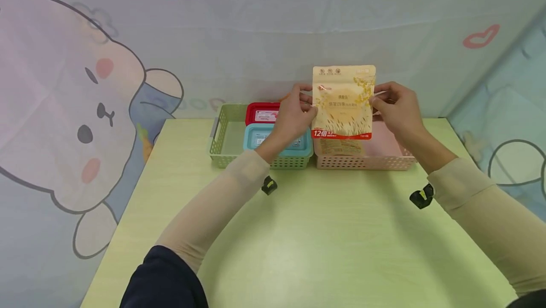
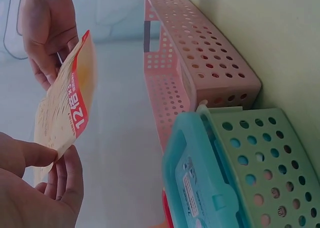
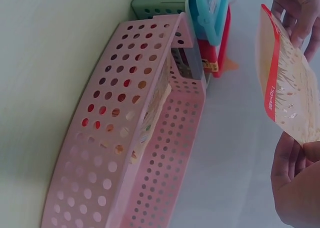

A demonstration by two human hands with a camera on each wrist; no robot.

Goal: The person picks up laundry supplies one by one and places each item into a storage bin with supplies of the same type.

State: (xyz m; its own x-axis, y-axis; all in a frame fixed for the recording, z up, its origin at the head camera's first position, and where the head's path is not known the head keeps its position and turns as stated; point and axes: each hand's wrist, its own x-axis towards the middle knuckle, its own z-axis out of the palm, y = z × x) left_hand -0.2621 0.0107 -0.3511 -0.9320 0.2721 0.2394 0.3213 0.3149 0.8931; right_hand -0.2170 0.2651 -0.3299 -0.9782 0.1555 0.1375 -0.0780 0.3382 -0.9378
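A flat cream-yellow pouch point(image 1: 343, 102) with a red bottom band is held upright above the baskets, its printed front toward the head camera. My left hand point(image 1: 297, 113) pinches its left edge between thumb and fingers. On the other side my right hand point(image 1: 398, 109) pinches the right edge the same way. Below the pouch stands a pink perforated basket point(image 1: 367, 163), with another yellowish packet point(image 1: 341, 147) lying in its left part. In the right wrist view that packet point(image 3: 152, 120) leans inside the basket wall.
Left of the pink basket is a green perforated basket point(image 1: 216, 144). It holds a turquoise-lidded box point(image 1: 251, 138) and a red-lidded box point(image 1: 251, 113). Both baskets stand at the back of the pale table point(image 1: 324, 232), before a printed cloth backdrop point(image 1: 256, 38).
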